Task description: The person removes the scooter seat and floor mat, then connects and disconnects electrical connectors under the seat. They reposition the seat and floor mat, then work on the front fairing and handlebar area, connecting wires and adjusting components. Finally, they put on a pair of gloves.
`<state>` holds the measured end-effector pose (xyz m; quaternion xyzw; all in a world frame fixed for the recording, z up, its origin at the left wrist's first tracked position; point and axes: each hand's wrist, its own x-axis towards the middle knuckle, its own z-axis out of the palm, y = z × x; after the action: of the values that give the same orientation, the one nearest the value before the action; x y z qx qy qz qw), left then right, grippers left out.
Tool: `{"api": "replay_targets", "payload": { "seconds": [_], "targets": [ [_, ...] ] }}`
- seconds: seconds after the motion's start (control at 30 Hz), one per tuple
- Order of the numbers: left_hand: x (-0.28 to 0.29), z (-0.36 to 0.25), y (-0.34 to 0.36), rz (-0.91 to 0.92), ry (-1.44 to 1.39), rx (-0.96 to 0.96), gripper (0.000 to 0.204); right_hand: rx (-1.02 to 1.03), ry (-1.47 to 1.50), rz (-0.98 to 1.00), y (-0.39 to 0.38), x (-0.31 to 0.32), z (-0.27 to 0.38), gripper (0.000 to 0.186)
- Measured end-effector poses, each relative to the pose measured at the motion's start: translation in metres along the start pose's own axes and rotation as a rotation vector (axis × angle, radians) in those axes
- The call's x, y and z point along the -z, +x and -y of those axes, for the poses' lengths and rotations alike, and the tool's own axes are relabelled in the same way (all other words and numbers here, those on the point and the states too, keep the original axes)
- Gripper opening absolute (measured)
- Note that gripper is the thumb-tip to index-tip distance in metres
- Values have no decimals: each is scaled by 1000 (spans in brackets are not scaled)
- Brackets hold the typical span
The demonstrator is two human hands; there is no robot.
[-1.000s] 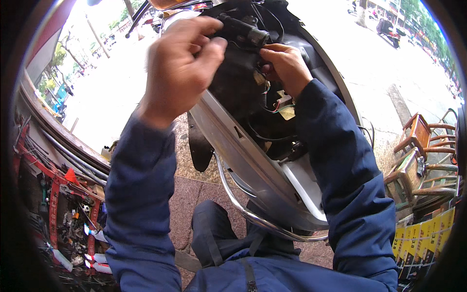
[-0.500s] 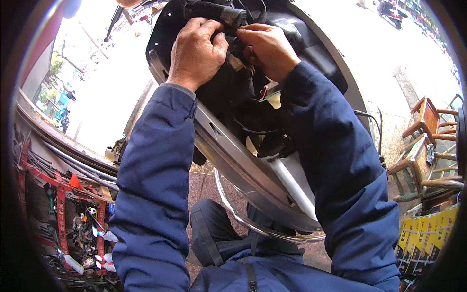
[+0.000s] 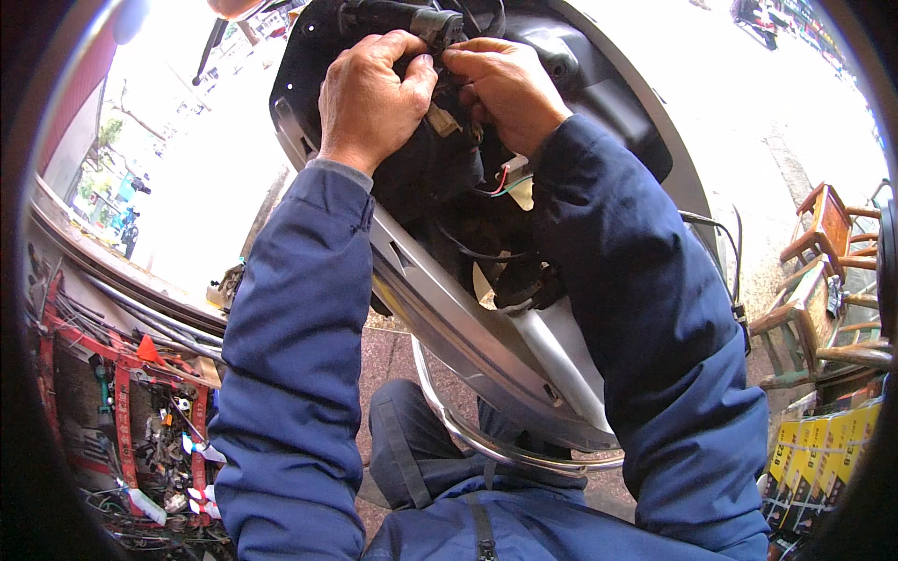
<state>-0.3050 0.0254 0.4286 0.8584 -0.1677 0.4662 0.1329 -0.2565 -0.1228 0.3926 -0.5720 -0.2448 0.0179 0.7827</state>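
In front of me is the opened body of a scooter, its silver side panel (image 3: pixel 440 290) running diagonally below my arms. A thick black wrapped cable bundle (image 3: pixel 393 17) crosses the top of the black cavity. My left hand (image 3: pixel 371 101) is closed just under the bundle's end, thumb against fingers. Beside it, my right hand (image 3: pixel 510 89) pinches at the same spot; what lies between the fingertips of either hand is too small and dark to name. A pale connector (image 3: pixel 442 120) hangs beneath them. Lower down, thin red and green wires (image 3: pixel 505 185) come out near a white plug.
A curved chrome bar (image 3: pixel 468 435) passes by my legs. On the left stands a red rack (image 3: pixel 122 411) crowded with tools and parts. Wooden chairs (image 3: pixel 814 280) and yellow boxes (image 3: pixel 823 449) are on the right. A black cable (image 3: pixel 725 224) loops beside my right sleeve.
Both hands have shifted slightly left, staying close together at the cable bundle. The scooter body appears a little higher and further left in view.
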Motion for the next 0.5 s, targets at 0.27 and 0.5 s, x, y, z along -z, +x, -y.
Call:
{"api": "replay_targets", "payload": {
  "seconds": [0.27, 0.5],
  "targets": [
    [-5, -7, 1, -87, 88, 26, 18, -38, 42, 4, 2, 4, -2, 26],
    [5, -18, -3, 1, 21, 171, 18, -91, 170, -26, 5, -5, 0, 14]
  ]
}}
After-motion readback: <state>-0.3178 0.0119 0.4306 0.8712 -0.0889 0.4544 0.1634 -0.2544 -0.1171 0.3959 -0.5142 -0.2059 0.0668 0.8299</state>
